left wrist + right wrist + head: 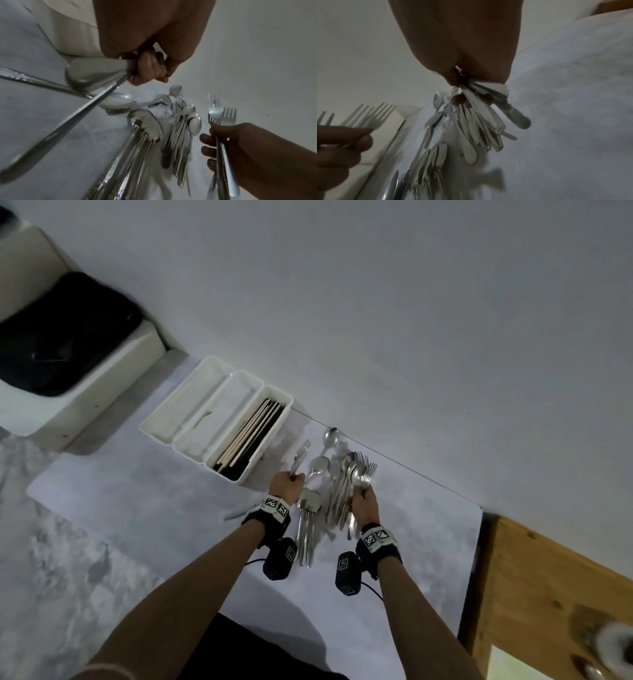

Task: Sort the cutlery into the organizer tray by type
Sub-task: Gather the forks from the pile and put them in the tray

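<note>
My left hand (287,482) grips a few forks (300,453) by the handles, tines pointing away, just right of the white three-compartment organizer tray (157,426). Its right compartment holds chopsticks (253,433); the other two look empty. My right hand (364,501) grips a bundle of forks (367,470), seen in the left wrist view as forks (221,115) above the right hand (240,148). Between the hands lies a pile of spoons (320,465) and other cutlery (181,135). In the right wrist view, handles (481,121) hang from my right hand, and the left hand (342,142) is at the left.
Everything sits on a white mat (171,508) over a marbled grey counter (51,559), close against a plain wall. A white box with a black bag (68,337) stands at the far left. A wooden surface (548,594) borders the mat on the right.
</note>
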Demonstrator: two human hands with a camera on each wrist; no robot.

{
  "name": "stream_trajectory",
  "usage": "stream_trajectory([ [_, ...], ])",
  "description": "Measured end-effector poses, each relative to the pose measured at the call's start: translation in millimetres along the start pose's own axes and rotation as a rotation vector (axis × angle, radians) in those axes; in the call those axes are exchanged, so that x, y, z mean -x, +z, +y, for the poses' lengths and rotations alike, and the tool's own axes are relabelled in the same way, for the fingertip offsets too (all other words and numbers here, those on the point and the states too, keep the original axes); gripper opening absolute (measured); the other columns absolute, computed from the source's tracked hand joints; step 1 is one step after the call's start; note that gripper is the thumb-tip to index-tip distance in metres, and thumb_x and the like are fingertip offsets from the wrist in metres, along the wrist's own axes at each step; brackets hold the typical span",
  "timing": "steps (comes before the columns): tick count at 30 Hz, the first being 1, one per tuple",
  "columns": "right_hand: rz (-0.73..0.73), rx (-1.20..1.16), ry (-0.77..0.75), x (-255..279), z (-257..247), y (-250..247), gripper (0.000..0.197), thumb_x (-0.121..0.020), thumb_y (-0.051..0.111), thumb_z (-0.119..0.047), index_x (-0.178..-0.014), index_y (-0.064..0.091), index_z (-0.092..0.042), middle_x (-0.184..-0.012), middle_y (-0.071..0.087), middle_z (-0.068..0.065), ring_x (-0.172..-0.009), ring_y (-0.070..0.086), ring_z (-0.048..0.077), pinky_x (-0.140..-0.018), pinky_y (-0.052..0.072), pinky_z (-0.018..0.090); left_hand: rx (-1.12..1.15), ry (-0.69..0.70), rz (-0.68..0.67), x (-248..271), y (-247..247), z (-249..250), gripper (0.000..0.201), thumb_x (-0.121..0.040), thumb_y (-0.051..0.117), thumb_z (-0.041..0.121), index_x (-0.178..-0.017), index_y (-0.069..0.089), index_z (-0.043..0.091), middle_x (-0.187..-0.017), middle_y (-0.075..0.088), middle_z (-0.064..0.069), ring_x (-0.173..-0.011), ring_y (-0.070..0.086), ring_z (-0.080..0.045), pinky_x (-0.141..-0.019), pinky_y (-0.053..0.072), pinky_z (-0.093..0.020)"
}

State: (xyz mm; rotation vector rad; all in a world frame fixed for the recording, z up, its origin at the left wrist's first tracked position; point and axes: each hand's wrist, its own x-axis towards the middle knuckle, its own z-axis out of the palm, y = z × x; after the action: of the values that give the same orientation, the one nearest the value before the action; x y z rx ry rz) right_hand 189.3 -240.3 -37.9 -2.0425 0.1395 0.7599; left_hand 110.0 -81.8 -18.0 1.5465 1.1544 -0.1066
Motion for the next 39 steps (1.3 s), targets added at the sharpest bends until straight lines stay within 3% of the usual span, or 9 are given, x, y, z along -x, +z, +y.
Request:
stream_trajectory([
  [6, 0.08, -0.084, 0.037, 7, 1, -25, 0.01, -0.099, 0.038, -0.023, -0.096, 0.046, -0.017, -0.067, 0.042, -0.003, -0.054, 0.037, 0.013, -0.048, 0.036, 0.026, -0.058, -0.033, -0.137, -8, 25, 15, 0.021, -0.076, 0.072, 0.019, -0.066, 0.055, 0.01, -0.068, 0.059, -0.007, -0.068, 0.056, -0.023, -0.067, 0.045, -0.027],
  [10, 0.145, -0.02, 0.064, 7, 14, -33, 0.013, -0.095, 0.047, -0.03, -0.084, 0.05, -0.024, -0.065, 0.045, -0.009, -0.058, 0.041, 0.01, -0.055, 0.035, 0.024, -0.178, -0.011, -0.194, -16, 47, 20, 0.02, -0.077, 0.07, 0.021, -0.07, 0.054, 0.012, -0.059, 0.053, 0.004, -0.06, 0.056, -0.02, -0.051, 0.043, -0.02],
  [14, 0.182, 0.048, 0.1, 3, 14, -37, 0.017, -0.088, 0.06, -0.032, -0.087, 0.058, -0.015, -0.064, 0.05, -0.007, -0.062, 0.048, 0.015, -0.064, 0.041, 0.031, -0.261, 0.018, -0.208, -29, 61, 20, 0.02, -0.081, 0.065, 0.026, -0.077, 0.061, 0.006, -0.067, 0.065, -0.006, -0.061, 0.062, -0.023, -0.061, 0.055, -0.029],
  [19, 0.199, 0.066, 0.121, 0, 3, -26, 0.017, -0.084, 0.065, -0.026, -0.081, 0.061, -0.009, -0.064, 0.056, 0.002, -0.059, 0.051, 0.019, -0.064, 0.043, 0.032, -0.251, 0.017, -0.223, -35, 57, 23, 0.019, -0.076, 0.062, 0.021, -0.065, 0.063, 0.006, -0.057, 0.058, -0.003, -0.054, 0.056, -0.021, -0.054, 0.046, -0.025],
  [25, 0.189, 0.157, 0.09, -17, -22, 8, 0.026, -0.089, 0.06, -0.032, -0.094, 0.063, -0.007, -0.077, 0.061, 0.007, -0.077, 0.057, 0.026, -0.067, 0.041, 0.029, -0.202, 0.045, -0.26, -42, 29, 26, 0.031, -0.092, 0.046, 0.025, -0.073, 0.06, 0.005, -0.072, 0.056, -0.01, -0.069, 0.052, -0.025, -0.063, 0.039, -0.028],
  [29, 0.201, 0.247, 0.083, -24, -47, 33, 0.039, -0.089, 0.059, -0.022, -0.123, 0.053, -0.004, -0.113, 0.066, 0.016, -0.103, 0.063, 0.035, -0.078, 0.046, 0.031, -0.169, 0.12, -0.287, -47, 2, 30, 0.032, -0.097, 0.042, 0.024, -0.07, 0.049, 0.009, -0.068, 0.052, -0.007, -0.063, 0.049, -0.02, -0.05, 0.031, -0.023],
  [32, 0.203, 0.332, 0.065, -33, -57, 48, 0.058, -0.089, 0.057, -0.019, -0.142, 0.036, -0.011, -0.132, 0.054, 0.018, -0.113, 0.06, 0.037, -0.092, 0.051, 0.042, -0.174, 0.167, -0.288, -53, -21, 33, 0.032, -0.098, 0.039, 0.033, -0.084, 0.058, 0.011, -0.064, 0.055, -0.002, -0.053, 0.05, -0.011, -0.044, 0.037, -0.015],
  [35, 0.223, 0.387, 0.074, -42, -60, 57, 0.065, -0.09, 0.054, -0.016, -0.148, 0.025, -0.016, -0.136, 0.05, 0.02, -0.114, 0.057, 0.037, -0.093, 0.047, 0.041, -0.111, 0.128, -0.304, -64, -37, 23, 0.028, -0.087, 0.038, 0.052, -0.085, 0.056, 0.031, -0.065, 0.062, -0.01, -0.053, 0.058, -0.022, -0.054, 0.055, -0.035],
  [39, 0.222, 0.366, 0.116, -46, -54, 63, 0.056, -0.09, 0.053, -0.017, -0.142, 0.032, -0.019, -0.136, 0.053, 0.013, -0.11, 0.061, 0.033, -0.094, 0.048, 0.041, -0.001, 0.107, -0.27, -65, -55, 23, 0.027, -0.096, 0.041, 0.024, -0.069, 0.047, 0.024, -0.058, 0.045, -0.001, -0.041, 0.038, -0.012, -0.042, 0.036, -0.024],
])
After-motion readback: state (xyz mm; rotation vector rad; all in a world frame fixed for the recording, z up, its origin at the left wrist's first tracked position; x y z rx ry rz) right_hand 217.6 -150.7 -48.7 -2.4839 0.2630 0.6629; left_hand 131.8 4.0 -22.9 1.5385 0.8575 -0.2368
